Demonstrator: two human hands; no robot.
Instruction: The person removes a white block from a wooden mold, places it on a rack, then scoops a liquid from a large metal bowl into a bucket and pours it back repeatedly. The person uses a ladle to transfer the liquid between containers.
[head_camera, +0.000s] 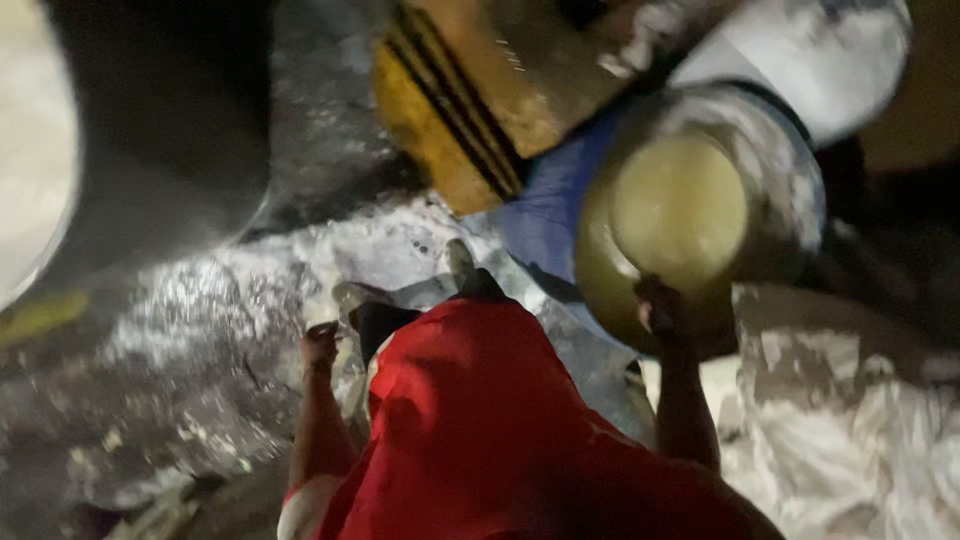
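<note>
Whole frame dim, motion-blurred. Right hand fingers indistinct against rim of round yellowish metal pot; grip unresolved. Left hand blurred. Red cloth garment hides both forearms partly, cut off at bottom edge.

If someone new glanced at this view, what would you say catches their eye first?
Most likely the bright red garment filling the lower middle, with a bare arm on either side. Next, the round vessel of pale yellowish liquid at upper right, whose rim the right hand grips. The left hand hangs closed over the wet, grey-white ground, and a yellow sack with black stripes lies above.
</note>
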